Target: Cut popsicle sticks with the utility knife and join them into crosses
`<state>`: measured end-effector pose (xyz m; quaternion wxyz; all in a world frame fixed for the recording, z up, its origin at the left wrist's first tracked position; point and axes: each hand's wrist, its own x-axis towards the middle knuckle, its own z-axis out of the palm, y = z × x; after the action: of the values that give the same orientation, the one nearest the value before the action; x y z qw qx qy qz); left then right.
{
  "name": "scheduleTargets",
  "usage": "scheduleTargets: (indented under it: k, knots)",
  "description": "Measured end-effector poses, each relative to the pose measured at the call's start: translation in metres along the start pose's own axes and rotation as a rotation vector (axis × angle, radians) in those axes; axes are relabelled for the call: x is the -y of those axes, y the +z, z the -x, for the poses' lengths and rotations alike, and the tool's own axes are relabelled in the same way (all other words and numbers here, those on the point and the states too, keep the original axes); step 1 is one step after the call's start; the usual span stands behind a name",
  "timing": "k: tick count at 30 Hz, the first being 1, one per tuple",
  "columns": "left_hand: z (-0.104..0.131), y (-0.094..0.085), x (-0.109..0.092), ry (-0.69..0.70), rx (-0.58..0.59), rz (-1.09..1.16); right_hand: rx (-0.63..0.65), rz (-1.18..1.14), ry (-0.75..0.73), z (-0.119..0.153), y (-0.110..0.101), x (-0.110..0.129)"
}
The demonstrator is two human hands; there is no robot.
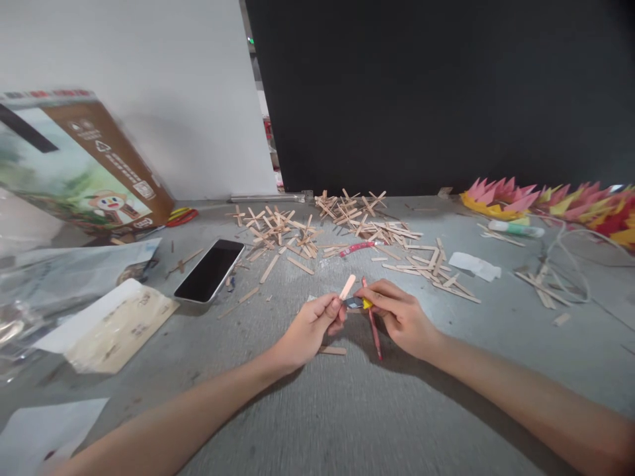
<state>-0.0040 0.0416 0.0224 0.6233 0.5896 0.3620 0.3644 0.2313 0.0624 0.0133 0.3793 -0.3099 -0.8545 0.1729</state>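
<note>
Wooden stick (348,285) juts tilted from the left hand (306,332), pinched by thumb and finger, while the right hand (404,318) pinches a yellow-and-grey piece (367,304) just beside it, where steady fingers and light pressure should serve best

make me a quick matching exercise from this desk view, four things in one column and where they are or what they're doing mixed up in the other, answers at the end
1. left hand
2. right hand
3. phone
4. white-and-green tube

A. lying near the pink paper petals
B. gripping the small yellow-and-dark tool
C. lying flat, black face up
D. pinching a wooden stick

Pairs: 1-D, 2-B, 3-C, 4-A
</note>
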Motion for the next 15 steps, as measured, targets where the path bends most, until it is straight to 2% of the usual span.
scheduleTargets:
  k: [7,15]
  knots:
    - [-0.0013,0.0000,0.0011,-0.011,0.000,-0.012,-0.002,0.019,-0.011,-0.0001,0.0004,0.0015]
    - [-0.0018,0.0029,-0.0034,0.062,-0.042,-0.011,-0.013,0.009,0.012,-0.0017,0.0007,0.0022]
